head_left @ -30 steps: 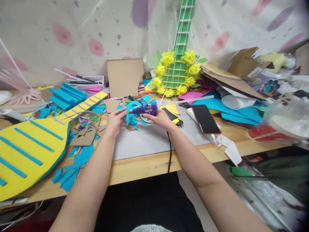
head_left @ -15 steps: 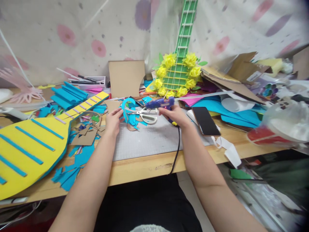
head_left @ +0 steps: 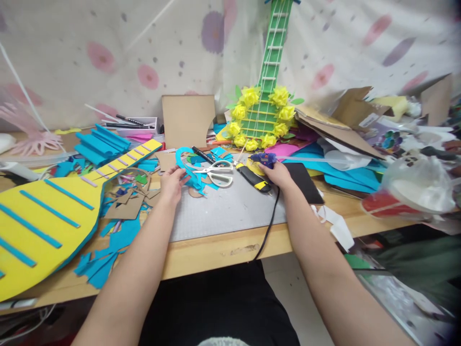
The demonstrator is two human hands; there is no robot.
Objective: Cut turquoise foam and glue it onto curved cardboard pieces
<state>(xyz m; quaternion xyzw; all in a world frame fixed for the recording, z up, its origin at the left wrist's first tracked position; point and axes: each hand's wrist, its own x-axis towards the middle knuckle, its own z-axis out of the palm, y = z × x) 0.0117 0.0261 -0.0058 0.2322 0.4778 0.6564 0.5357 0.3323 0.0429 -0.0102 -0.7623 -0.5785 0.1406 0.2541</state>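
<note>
My left hand (head_left: 173, 185) is at the left edge of the grey cutting mat (head_left: 216, 211), its bent fingers apart. The fingertips lie against a pile of blue scraps, close to a curved blue strip (head_left: 182, 156). My right hand (head_left: 278, 176) has its fingers around a dark blue glue gun (head_left: 264, 157), low over the mat's right side; a black cord runs down from it. Between the hands are white-handled scissors (head_left: 220, 179), with their blades pointing at the blue scraps. A black and yellow utility knife (head_left: 253, 179) is just left of my right hand.
A yellow guitar-shaped craft (head_left: 72, 192) covers the left. At the back stand a green one with yellow flowers (head_left: 268, 103) and a cardboard panel (head_left: 188, 120). A black phone (head_left: 305, 183) and a bagged red-and-white tub (head_left: 406, 199) are on the right.
My right hand has moved right with the glue gun, away from the scissors, and the utility knife now shows. The curved blue strip has shifted slightly left, near my left hand.
</note>
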